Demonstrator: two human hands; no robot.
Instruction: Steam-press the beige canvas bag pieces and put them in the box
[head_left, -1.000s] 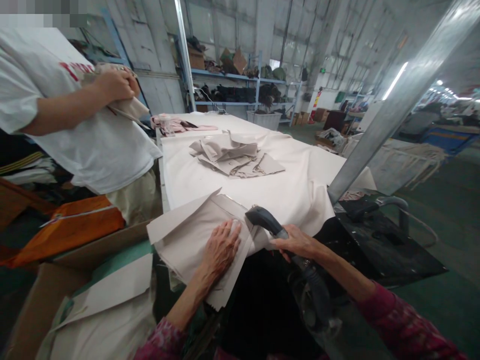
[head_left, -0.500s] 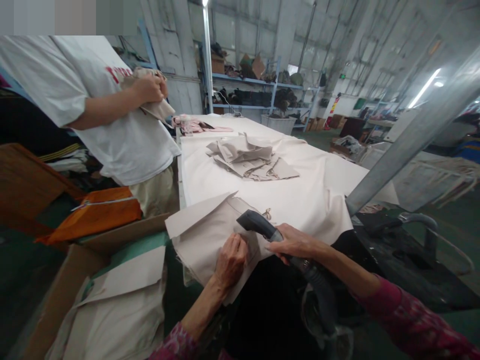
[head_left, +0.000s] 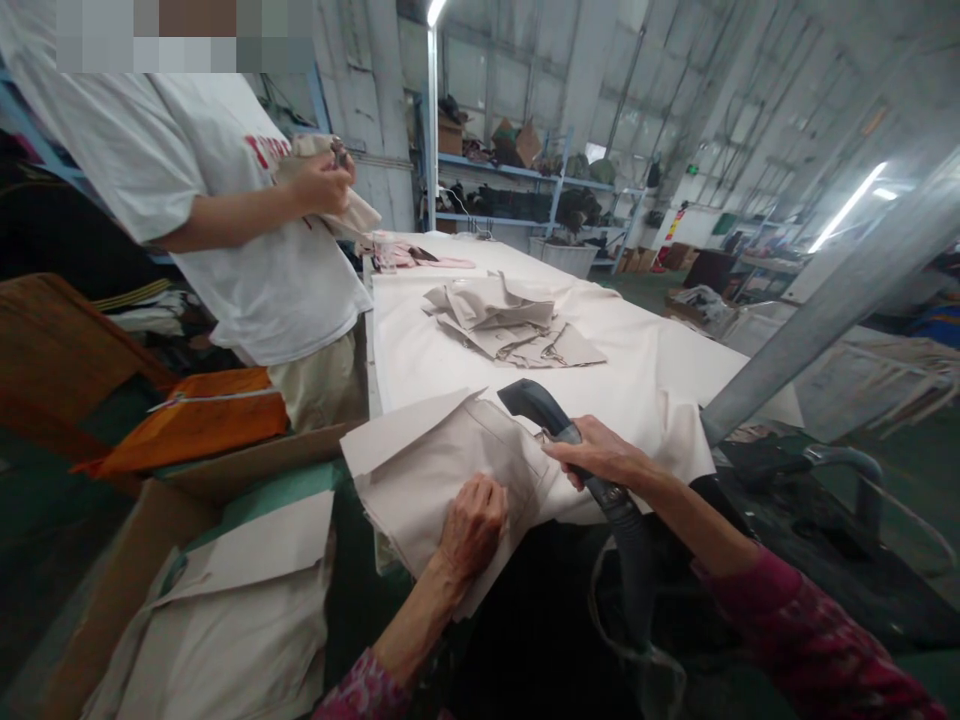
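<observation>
A stack of beige cloth pieces (head_left: 420,470) with a folded flap lies at the near edge of the white-covered table. On its lower right part rests my left hand (head_left: 474,525), fingers curled and closed on the top cloth. My right hand (head_left: 600,452) is wrapped round the handle of a dark grey vacuum cleaner nozzle (head_left: 536,405), whose hose (head_left: 634,570) hangs down below the wrist. The nozzle's mouth points left, above the upper right part of the cloth and apart from my left hand. Whether it touches the cloth, I cannot tell.
More beige pieces (head_left: 499,315) lie heaped farther up the white table cover (head_left: 405,375). At left, a cardboard box (head_left: 161,510) holds beige cloth. A co-worker (head_left: 262,250) stands across, handling beige cloth. A slanted metal post (head_left: 795,340) rises at right.
My right hand has lifted the nozzle up and away from my left hand. My left hand stays on the cloth, its fingers slightly flatter. The view has shifted a little.
</observation>
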